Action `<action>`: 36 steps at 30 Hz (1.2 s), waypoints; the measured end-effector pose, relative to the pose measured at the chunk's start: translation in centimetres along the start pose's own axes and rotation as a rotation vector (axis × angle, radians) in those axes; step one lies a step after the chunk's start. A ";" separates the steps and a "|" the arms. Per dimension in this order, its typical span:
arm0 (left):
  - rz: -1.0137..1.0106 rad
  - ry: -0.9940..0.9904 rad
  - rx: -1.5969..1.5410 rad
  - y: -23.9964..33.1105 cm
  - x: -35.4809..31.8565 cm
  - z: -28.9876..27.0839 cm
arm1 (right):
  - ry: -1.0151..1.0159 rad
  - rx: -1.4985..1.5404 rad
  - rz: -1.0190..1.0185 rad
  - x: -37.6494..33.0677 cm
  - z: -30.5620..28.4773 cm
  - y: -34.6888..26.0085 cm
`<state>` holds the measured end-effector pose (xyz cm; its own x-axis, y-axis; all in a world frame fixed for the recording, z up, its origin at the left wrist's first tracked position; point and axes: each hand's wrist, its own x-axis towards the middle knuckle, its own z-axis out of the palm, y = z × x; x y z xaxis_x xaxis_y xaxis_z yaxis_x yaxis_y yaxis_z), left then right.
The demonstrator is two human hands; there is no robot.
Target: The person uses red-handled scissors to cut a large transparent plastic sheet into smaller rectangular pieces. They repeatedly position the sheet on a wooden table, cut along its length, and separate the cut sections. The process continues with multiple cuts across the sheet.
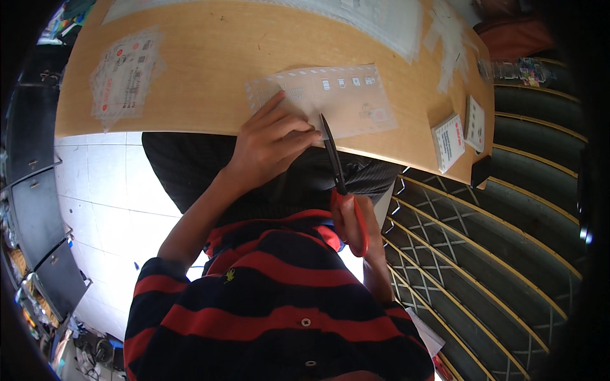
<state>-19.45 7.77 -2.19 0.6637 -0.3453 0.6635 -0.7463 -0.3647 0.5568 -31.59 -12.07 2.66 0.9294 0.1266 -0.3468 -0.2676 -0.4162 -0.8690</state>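
Observation:
A clear, printed plastic sheet [349, 105] with a striped border lies at the near edge of the wooden table. My left hand [270, 140] grips its near edge between thumb and bent fingers, while one finger stretches over the sheet. In my right hand [348, 219] is a pair of scissors [333, 155] with red handles and dark blades. The blades point away from me, their tips over the sheet just right of my left fingertips. They look closed or nearly so. Whether the lower blade is under the film, I cannot tell.
On the table [210, 76] lie a stack of clear printed sheets [125, 82] at left, a larger film [356, 22] at the far side, plastic scraps [451, 47] and two small white printed packs [449, 143] at right. A folding metal shutter [483, 235] stands to the right, dark cabinets [38, 203] to the left.

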 end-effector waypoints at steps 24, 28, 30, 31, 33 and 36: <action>-0.047 -0.034 -0.083 1.4 -0.5 -0.1 | 0.052 0.016 0.025 0.0 0.8 0.0; -0.045 -0.050 -0.097 2.0 -0.6 -0.2 | 0.054 0.027 -0.023 0.1 0.8 0.0; -0.049 -0.053 -0.097 2.1 -0.7 -0.1 | 0.063 0.028 0.002 0.0 1.0 0.5; -0.051 -0.055 -0.096 2.2 -0.7 -0.1 | 0.066 0.035 0.030 -0.1 1.1 0.7; -0.055 -0.054 -0.099 2.3 -0.8 0.0 | 0.060 0.041 0.083 -0.2 1.0 0.7; -0.049 -0.074 -0.104 2.5 -0.8 -0.2 | 0.046 0.055 0.114 -0.3 0.7 0.6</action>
<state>-21.85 7.28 -1.22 0.6987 -0.3933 0.5976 -0.7113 -0.2926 0.6391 -32.23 -11.73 2.02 0.9025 0.0397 -0.4289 -0.3843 -0.3757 -0.8433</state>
